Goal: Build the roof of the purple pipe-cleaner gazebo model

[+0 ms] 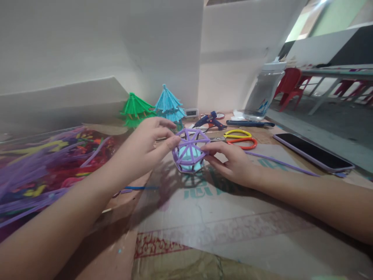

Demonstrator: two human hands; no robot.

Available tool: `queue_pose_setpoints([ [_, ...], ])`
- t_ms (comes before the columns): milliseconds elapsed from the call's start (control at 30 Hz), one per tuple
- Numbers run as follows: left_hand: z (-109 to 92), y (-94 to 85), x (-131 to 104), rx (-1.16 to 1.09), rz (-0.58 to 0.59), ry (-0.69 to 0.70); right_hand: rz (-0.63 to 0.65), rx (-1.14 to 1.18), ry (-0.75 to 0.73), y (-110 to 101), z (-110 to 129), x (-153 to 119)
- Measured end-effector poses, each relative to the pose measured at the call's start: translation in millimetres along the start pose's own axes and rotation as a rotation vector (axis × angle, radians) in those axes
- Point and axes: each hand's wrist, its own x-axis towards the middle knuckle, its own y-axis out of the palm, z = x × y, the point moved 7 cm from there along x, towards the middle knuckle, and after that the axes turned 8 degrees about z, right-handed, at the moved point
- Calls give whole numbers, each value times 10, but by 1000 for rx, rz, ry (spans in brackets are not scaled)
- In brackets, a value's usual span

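Purple spoked frame sits between both hands, over a printed sheet. The left hand, partly open, sets its thumb against the near upper edge; whether it grips, I cannot tell. The right hand pinches the opposite edge, fingertips nearly together.

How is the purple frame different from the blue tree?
The purple frame has see-through gaps; the blue tree looks thickly layered. The frame's top is broad; the tree rises to a point. The right hand holds the frame; the tree stands farther back. Both seem built from thin strips.
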Motion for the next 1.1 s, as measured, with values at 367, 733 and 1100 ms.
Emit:
queue_pose_setpoints([
  [367, 39, 381, -60, -164, 110, -110, -7, -35, -84, 16, 75, -37],
  [733, -47, 204, -77, 41, -52, -10, 67, -53, 36, -39, 1, 50],
  [1100, -165, 427, -211, 362, -253, 345, 24, -39, -11, -15, -43, 37],
])
